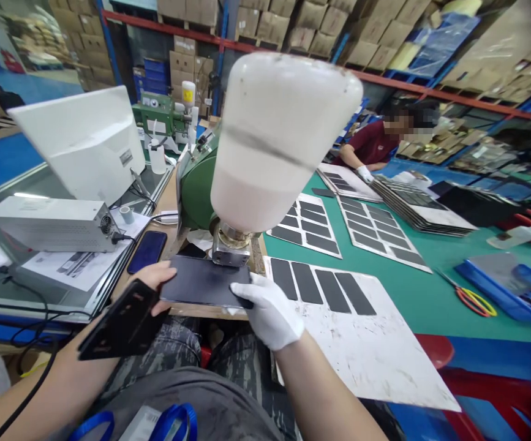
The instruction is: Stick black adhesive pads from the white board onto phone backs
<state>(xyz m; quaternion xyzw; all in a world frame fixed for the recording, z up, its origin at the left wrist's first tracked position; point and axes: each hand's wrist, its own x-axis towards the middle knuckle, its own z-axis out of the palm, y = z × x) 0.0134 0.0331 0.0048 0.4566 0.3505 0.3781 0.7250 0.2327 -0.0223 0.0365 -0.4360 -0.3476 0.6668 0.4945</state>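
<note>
A flat dark rectangular panel (203,283) is held level between my two hands, its far edge at the metal head (231,250) of a green machine (198,184). My bare left hand (158,283) pinches its left end. A second black panel (120,327), with small marks on it, also hangs tilted at that hand. My right hand (272,309), in a white glove, grips the panel's right end with thumb and fingers. Above the metal head stands a big white upturned bottle (265,190), partly filled with pale liquid, blocking much of the machine.
To the right, a white board (352,361) carries several dark strips; more such boards (380,233) lie on the green table (430,294). Scissors (474,302) and a blue tray (508,294) sit at far right. A phone (146,252) and a monitor (81,141) are left. A co-worker (370,144) works opposite.
</note>
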